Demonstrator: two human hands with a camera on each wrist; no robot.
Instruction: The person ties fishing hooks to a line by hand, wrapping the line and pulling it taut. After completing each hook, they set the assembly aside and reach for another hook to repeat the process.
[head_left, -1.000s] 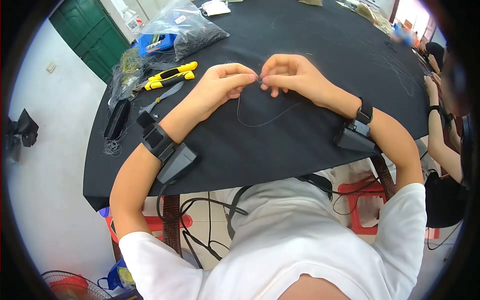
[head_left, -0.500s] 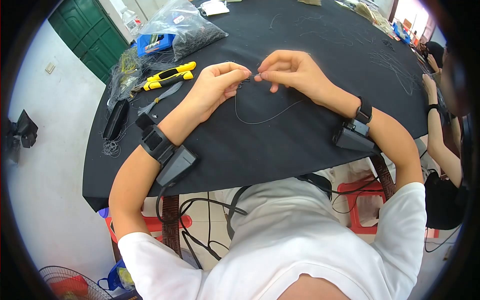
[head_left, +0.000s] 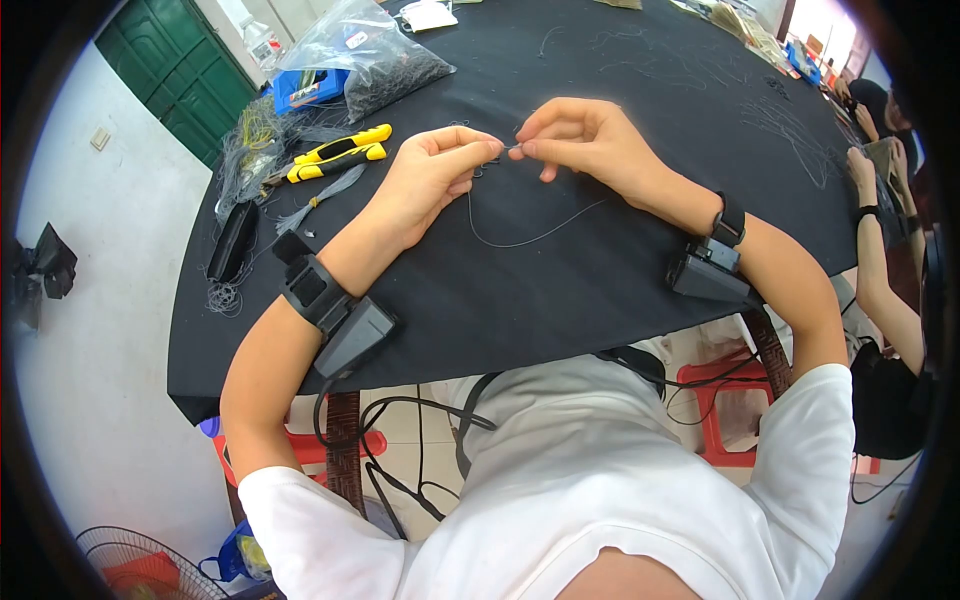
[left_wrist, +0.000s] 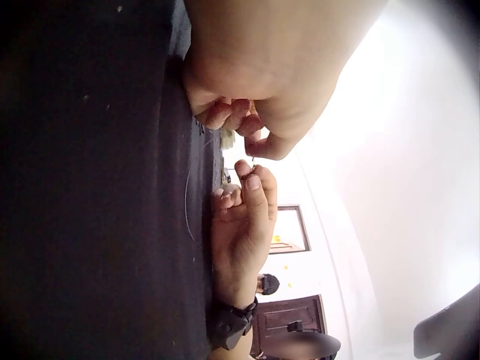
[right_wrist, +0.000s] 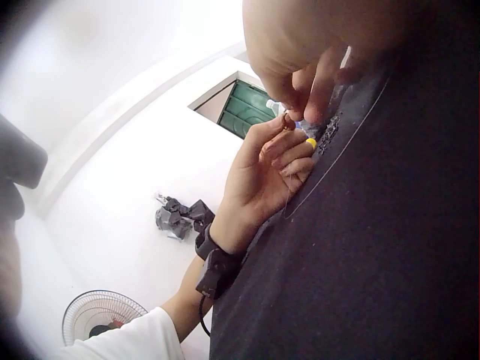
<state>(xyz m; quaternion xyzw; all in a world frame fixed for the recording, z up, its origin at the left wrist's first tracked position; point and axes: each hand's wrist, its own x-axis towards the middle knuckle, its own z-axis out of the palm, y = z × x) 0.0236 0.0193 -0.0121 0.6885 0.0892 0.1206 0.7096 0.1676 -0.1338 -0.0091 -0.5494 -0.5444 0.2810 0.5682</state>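
Note:
Above the black-covered table, my left hand (head_left: pixel 425 180) pinches a tiny dark hook-like piece (right_wrist: pixel 288 120) between thumb and forefinger. My right hand (head_left: pixel 590 145) faces it from the right, its thumb and forefinger pinching the thin fishing line (head_left: pixel 520 245) close to that piece. A short stretch of line spans the small gap between the two sets of fingertips. From the left hand the rest of the line hangs in a loose curve over the cloth. Several small dark bits lie on the table behind the left fingertips.
Yellow-and-black pliers (head_left: pixel 340 150), a tied bundle of line (head_left: pixel 320 197) and a black case (head_left: pixel 233 240) lie left of my left hand. Behind them stand a blue box (head_left: pixel 308 92) and a clear bag of small dark pieces (head_left: pixel 395 75). Loose strands (head_left: pixel 790 135) lie at the right.
My fingertips were together one second ago; the left hand has since drawn slightly left, leaving a small gap with line across it. Over the last half second both hands stay nearly still.

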